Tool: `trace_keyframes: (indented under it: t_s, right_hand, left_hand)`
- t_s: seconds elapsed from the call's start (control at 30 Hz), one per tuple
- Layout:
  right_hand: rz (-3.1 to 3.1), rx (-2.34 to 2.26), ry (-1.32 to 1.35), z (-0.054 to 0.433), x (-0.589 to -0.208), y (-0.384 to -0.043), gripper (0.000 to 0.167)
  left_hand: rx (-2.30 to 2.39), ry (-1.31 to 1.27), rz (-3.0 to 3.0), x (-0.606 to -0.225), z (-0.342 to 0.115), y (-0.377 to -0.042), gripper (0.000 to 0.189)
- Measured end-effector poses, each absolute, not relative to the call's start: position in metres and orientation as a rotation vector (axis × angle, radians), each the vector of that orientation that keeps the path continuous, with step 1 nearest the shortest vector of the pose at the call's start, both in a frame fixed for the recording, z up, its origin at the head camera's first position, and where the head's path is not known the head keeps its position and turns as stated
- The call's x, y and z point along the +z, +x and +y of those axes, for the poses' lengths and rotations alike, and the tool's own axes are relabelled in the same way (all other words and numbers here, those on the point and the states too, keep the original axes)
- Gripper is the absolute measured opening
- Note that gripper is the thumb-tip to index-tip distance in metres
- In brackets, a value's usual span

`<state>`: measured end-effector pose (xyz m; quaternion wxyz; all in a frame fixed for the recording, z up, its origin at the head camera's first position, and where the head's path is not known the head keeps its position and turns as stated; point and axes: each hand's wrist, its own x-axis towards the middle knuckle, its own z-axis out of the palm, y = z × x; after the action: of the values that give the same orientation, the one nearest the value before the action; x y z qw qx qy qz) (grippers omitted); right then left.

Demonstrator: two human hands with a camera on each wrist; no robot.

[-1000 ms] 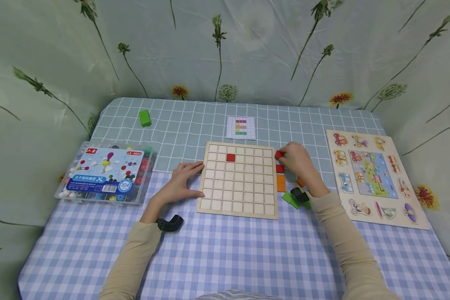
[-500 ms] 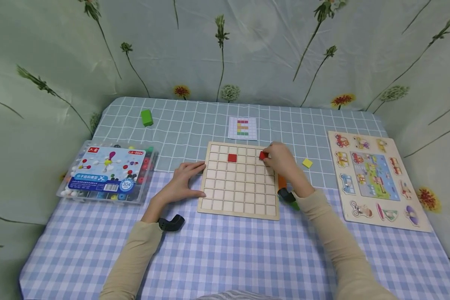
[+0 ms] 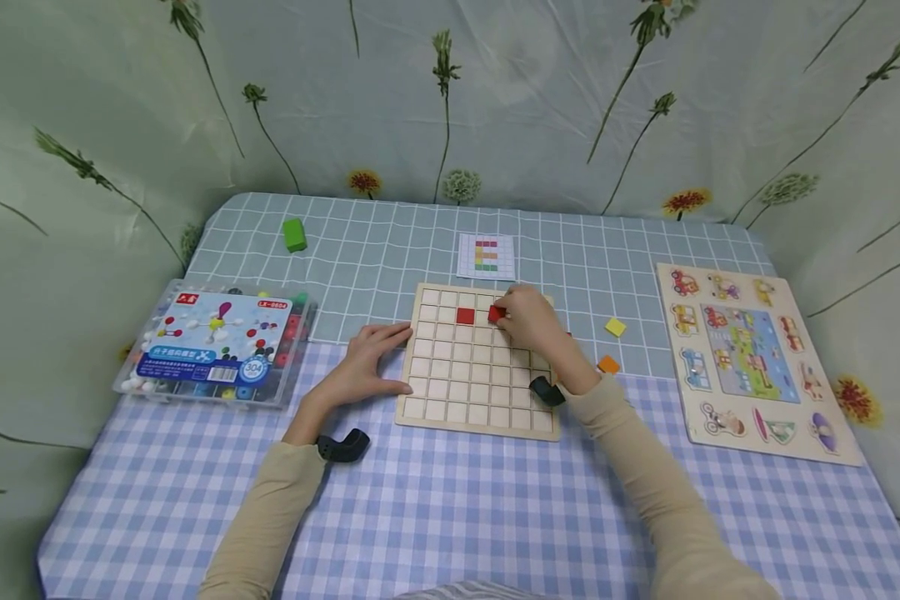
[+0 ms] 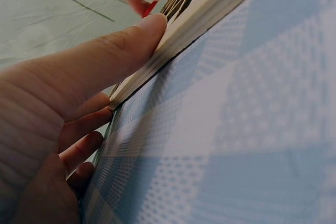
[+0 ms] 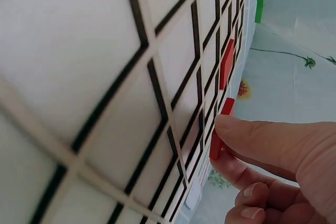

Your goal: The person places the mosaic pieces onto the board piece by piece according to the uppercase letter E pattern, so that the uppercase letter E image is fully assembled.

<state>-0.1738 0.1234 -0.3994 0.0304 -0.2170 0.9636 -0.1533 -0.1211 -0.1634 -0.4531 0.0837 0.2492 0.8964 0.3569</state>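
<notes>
At the far left of the table [image 3: 465, 517], a clear plastic case [image 3: 300, 367] of small coloured balls lies under a label with molecule drawings. Behind it and to its right sits a green block [image 3: 294, 235]. Next comes the left hand [image 3: 356, 375], spread, with thumb and fingers apart and their tips against the left edge of the wooden grid board [image 3: 457, 390]; it holds no tile. A black wrist device [image 3: 345, 447] sits on that arm.

On the board, a placed red tile [image 3: 465, 317] fills a square in the third column, second row from the back. A little right of it is the held red tile [image 3: 497, 314], at about the same height on the grid and apart from the placed one. It lies at the left side of the right hand [image 3: 534, 321], between the tips of thumb and index finger, which pinch it; the right wrist view shows it tilted close over the squares with the other fingers curled below. Whether its edge touches the board, I cannot tell. Just behind the board lies a printed card [image 3: 486, 256] with a coloured pattern.

Right of the board, near the right forearm, are a yellow tile [image 3: 615, 327] and, closer to the sleeve, an orange tile [image 3: 608, 364]. Farthest right is a wooden picture puzzle [image 3: 696, 429] with vehicle pieces
</notes>
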Motion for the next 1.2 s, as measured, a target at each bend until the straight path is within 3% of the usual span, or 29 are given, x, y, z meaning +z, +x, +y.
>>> trace_keyframes:
  t_s: [0.4,1.2]
  right_hand:
    - [2.927,-0.470,-0.659,0.112,-0.403,-0.175,0.023]
    - [2.907,-0.433,-0.685,0.105,-0.404,-0.178,0.023]
  left_hand:
    - [1.064,0.748,2.684,-0.454,-0.164,-0.121,0.090]
    - [1.063,0.781,2.696,-0.453,-0.164,-0.120,0.090]
